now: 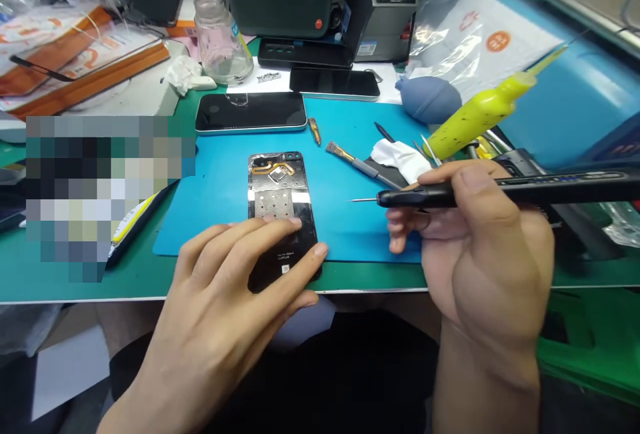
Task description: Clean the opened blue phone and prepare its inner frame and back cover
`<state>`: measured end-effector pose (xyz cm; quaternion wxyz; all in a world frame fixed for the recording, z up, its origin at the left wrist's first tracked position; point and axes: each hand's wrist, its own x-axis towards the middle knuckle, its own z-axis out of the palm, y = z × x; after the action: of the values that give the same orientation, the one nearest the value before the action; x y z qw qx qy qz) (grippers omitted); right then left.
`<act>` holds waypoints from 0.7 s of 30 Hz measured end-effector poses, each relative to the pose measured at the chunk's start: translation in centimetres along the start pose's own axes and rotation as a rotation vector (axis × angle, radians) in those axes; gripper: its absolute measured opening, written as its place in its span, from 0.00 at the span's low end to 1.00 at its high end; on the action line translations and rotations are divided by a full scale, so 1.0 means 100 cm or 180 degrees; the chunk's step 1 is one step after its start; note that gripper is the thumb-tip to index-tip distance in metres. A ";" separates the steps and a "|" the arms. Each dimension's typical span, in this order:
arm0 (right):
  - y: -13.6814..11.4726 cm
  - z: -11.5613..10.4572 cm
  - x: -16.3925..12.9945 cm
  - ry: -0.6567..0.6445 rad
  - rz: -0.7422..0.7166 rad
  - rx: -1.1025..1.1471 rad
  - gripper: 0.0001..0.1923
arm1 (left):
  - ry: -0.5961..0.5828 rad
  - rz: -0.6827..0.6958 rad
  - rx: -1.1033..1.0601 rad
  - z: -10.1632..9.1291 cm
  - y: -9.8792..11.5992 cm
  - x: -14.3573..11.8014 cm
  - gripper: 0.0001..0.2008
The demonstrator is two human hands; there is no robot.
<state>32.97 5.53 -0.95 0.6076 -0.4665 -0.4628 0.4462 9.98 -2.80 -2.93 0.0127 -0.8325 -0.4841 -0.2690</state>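
Observation:
An opened phone (278,197) with bare metal shields and an orange flex cable lies on the blue mat (210,221). My left hand (235,301) rests on its lower end, fingers spread over the black battery area. My right hand (470,247) grips a black electric screwdriver (500,191) held level, its thin bit pointing left and ending a short way right of the phone, apart from it.
Behind the mat lie a dark phone (251,113) and a second screen (334,82). A small brush (350,157), a white cloth (400,157), a yellow bottle (480,114), a blue air blower (430,99) and a glass jar (220,41) stand around. Machines sit at the back.

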 end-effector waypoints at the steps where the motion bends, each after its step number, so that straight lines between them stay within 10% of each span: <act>1: 0.000 -0.001 0.000 -0.0060 0.0009 0.0018 0.10 | 0.0053 -0.0020 -0.0101 -0.002 0.000 -0.003 0.25; 21: -0.003 -0.004 0.006 -0.0110 -0.0254 0.0520 0.13 | -0.0003 0.0125 -0.0236 -0.039 -0.008 -0.001 0.25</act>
<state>33.47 6.04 -0.57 0.6528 -0.3888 -0.4535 0.4659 7.63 -3.51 0.15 -0.0131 -0.8419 -0.4574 -0.2860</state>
